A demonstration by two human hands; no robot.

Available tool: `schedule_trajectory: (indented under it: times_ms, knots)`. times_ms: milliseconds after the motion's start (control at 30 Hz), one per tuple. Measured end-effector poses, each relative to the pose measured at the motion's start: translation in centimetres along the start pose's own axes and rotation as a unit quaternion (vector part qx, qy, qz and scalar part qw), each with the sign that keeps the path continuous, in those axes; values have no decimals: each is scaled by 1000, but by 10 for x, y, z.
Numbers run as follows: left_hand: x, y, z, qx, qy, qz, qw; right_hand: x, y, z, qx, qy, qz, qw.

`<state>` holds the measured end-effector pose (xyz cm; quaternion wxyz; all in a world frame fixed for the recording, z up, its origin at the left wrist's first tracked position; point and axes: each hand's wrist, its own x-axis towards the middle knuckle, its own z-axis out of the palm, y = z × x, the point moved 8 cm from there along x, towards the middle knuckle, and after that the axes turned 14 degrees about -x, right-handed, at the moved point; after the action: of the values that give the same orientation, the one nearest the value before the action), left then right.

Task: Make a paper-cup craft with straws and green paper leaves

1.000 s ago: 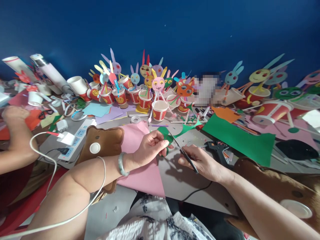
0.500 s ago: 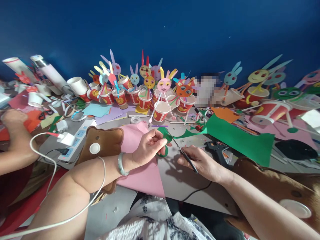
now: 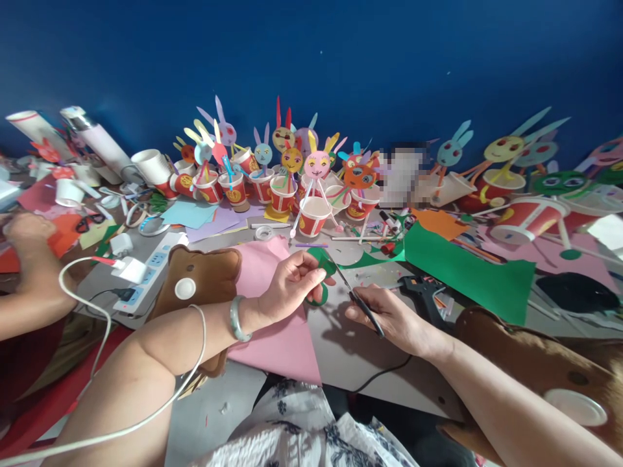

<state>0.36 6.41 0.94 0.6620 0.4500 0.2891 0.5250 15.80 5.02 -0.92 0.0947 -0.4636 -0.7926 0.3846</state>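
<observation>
Between the fingertips of my left hand is a piece of green paper with rounded edges, part of it showing below the fingers. My right hand is closed around the dark handles of a pair of scissors. Its blades point up and left and meet the green paper's right side. A curved strip of green paper lies behind the blades and runs to a large green sheet on the right. Pink paper lies beneath my left hand.
Paper cups with paper animal heads line the back by the blue wall. A black glue gun lies right of the scissors. A power strip and brown bag are left, near another person's arm. A white cable crosses my left arm.
Both hands stay almost in place. The scissors have shifted very slightly against the green paper, and the large green sheet sits a touch farther right.
</observation>
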Motion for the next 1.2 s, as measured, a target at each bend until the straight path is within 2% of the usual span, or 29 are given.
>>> schedule_trajectory:
  times_ms: [433,600,767,967,1200]
  knots:
    - [1,-2,-3,-4,17,-7,1000,0,2,-2,-29,20,25,999]
    - [0,-13,-2,-34,3,-55,998,0,2,-14,-29,91,36,995]
    - [-4,-33,3,-21,-37,-121,992,-5,1,-26,-1,178,8,984]
    - [-11,-50,7,21,-76,-165,983,-7,-2,-22,11,192,-33,981]
    - [-16,-52,11,-10,-71,-186,980,-9,2,-26,19,234,-22,972]
